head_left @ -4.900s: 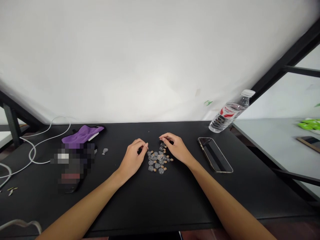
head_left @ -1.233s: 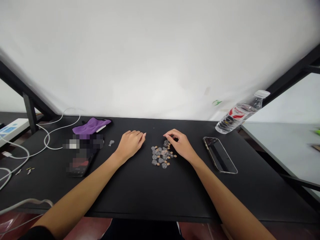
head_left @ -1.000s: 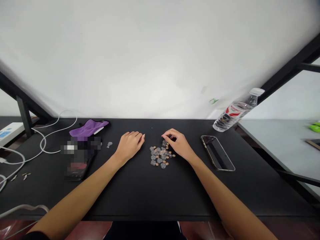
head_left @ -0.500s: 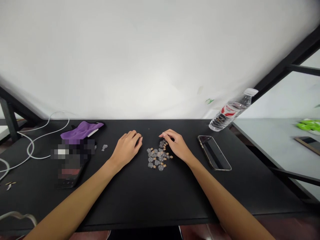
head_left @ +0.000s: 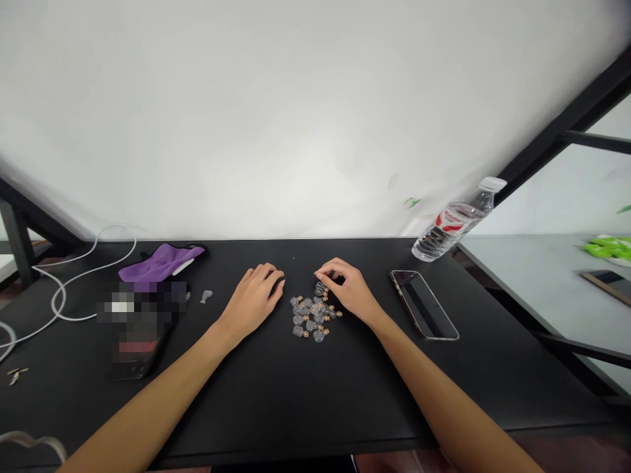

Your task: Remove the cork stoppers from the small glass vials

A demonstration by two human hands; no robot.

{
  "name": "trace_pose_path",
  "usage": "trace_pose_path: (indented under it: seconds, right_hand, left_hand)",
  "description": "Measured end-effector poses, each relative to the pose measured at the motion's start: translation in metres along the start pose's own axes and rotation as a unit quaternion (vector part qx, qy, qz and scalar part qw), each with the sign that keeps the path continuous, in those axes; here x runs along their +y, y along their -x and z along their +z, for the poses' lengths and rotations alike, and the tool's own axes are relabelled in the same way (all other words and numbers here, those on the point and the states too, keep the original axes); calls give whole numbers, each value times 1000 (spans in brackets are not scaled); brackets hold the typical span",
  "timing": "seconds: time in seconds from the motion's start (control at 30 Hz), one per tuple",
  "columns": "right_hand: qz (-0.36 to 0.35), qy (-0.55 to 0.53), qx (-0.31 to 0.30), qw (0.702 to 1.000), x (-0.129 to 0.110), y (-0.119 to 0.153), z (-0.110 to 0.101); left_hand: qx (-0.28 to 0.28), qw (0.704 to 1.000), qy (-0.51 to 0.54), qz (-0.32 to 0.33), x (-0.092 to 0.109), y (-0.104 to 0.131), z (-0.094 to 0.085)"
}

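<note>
Several tiny clear glass bottles with cork stoppers (head_left: 314, 320) lie in a loose pile on the black table (head_left: 296, 394). My right hand (head_left: 345, 286) is at the pile's upper right, thumb and forefinger pinched together just above the top bottles; whatever may be between the fingertips is too small to make out. To the left of the pile my left hand (head_left: 254, 295) rests palm down on the table, fingers apart and holding nothing. A single small clear piece (head_left: 206, 296) lies by itself farther left.
A phone (head_left: 424, 305) and a tilted-looking water bottle (head_left: 456, 220) are on the right. At left are a purple cloth (head_left: 160, 264), a blurred dark device (head_left: 135, 358), white cables (head_left: 62, 295) and small metallic bits (head_left: 17, 375). A white wall (head_left: 296, 118) stands behind.
The thumb and forefinger of my right hand have come together above the pile. My left hand has shifted slightly right, its thumb moving a little away from the fingers. The view has tilted slightly.
</note>
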State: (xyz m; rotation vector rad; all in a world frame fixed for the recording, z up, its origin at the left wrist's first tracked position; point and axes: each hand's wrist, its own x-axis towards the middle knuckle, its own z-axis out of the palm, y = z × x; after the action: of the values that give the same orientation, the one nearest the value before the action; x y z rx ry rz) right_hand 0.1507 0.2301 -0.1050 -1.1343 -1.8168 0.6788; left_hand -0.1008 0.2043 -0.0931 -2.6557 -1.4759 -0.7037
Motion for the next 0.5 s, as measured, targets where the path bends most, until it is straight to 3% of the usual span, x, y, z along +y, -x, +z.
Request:
trace_pose_path:
  seconds: [0.5]
  right_hand:
    - [21,-2,12,1000,4,0,-1]
  left_hand:
    - [-14,999,34,25,0,2,4]
